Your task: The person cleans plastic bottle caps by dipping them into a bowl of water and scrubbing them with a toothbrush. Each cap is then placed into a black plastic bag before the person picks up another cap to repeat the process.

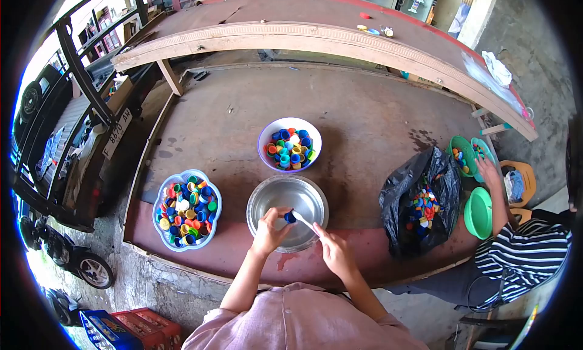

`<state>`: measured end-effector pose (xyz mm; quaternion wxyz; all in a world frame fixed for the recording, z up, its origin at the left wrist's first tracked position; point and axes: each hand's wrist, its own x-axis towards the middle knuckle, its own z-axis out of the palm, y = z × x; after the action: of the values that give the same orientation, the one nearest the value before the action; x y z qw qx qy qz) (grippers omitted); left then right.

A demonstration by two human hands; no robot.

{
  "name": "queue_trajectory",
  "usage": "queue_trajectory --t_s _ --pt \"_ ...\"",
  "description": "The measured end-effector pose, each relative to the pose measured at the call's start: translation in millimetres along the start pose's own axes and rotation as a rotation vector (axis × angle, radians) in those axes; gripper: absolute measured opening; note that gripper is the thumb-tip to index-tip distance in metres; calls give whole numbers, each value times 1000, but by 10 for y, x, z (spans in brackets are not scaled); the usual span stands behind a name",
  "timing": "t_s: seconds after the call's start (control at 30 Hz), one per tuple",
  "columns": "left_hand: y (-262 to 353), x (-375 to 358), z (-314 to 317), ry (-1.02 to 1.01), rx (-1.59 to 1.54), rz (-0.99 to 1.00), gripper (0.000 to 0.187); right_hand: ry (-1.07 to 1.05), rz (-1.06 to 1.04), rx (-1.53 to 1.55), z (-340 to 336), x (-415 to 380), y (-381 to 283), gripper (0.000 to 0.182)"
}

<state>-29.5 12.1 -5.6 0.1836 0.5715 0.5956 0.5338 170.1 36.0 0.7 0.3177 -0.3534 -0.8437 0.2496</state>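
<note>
My left hand (269, 231) pinches a dark blue bottle cap (289, 217) above a round metal bowl (253, 209), which looks to hold water. In my right hand (336, 254) is a slim white brush, perhaps a toothbrush (302, 220), its far end against the cap. Its bristles are too small to make out. Just behind the metal bowl stands a white bowl with a purple rim (262, 151), full of colourful bottle caps. To the left, a light blue scalloped bowl (157, 199) holds many more caps.
At right, an open black plastic bag (392, 207) contains caps. Beyond it, a co-worker's hand (487, 171) reaches over small bowls near a green bowl (478, 213). A raised wooden shelf edge (261, 29) crosses the back of the table (218, 113).
</note>
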Motion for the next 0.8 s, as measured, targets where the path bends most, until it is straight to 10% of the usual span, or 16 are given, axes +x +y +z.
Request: queue_trajectory --t_s 0.57,0.7,0.8 --pt "-24 -105 -83 57 14 -62 36 187 81 142 28 92 28 47" --pt "53 -101 -101 23 94 -24 35 -227 39 -162 -26 -45 -40 48" --pt "98 -133 -70 -49 28 -100 36 85 78 -97 -24 34 146 51"
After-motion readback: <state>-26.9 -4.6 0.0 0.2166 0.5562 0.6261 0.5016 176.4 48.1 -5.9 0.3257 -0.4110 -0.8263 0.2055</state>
